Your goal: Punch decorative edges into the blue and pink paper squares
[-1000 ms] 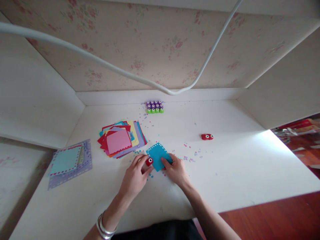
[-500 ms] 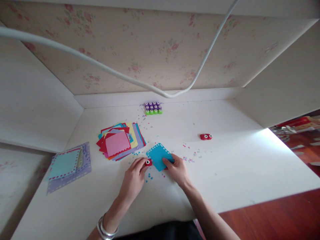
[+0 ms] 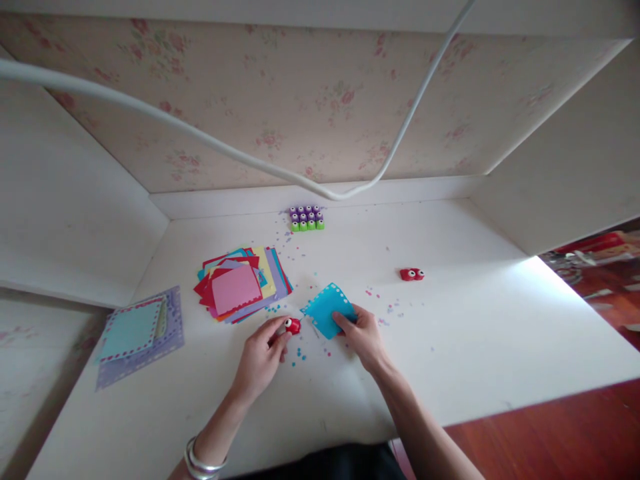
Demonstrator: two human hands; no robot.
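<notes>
Between the thumb and fingers of my left hand (image 3: 263, 350) is a small red craft paper punch (image 3: 293, 325) with a white and black button. My right hand (image 3: 361, 331) pinches the right corner of a blue paper square (image 3: 327, 310), thumb on top. Punched holes run along the paper's upper-left and upper-right edges. The punch is just left of the paper's left corner, with a small gap between them. Tiny blue and pink paper bits (image 3: 299, 353) lie on the table below.
A stack of coloured paper (image 3: 237, 289) lies to the left, with punched sheets (image 3: 131, 330) farther left. Purple and green punches (image 3: 307, 218) stand in rows at the back. Two red punches (image 3: 411, 274) sit to the right. A white cable (image 3: 250, 160) hangs across the front.
The blue paper has moved right with my right hand and turned slightly. My left hand has drawn a little left, and the red punch is tilted and now apart from the paper.
</notes>
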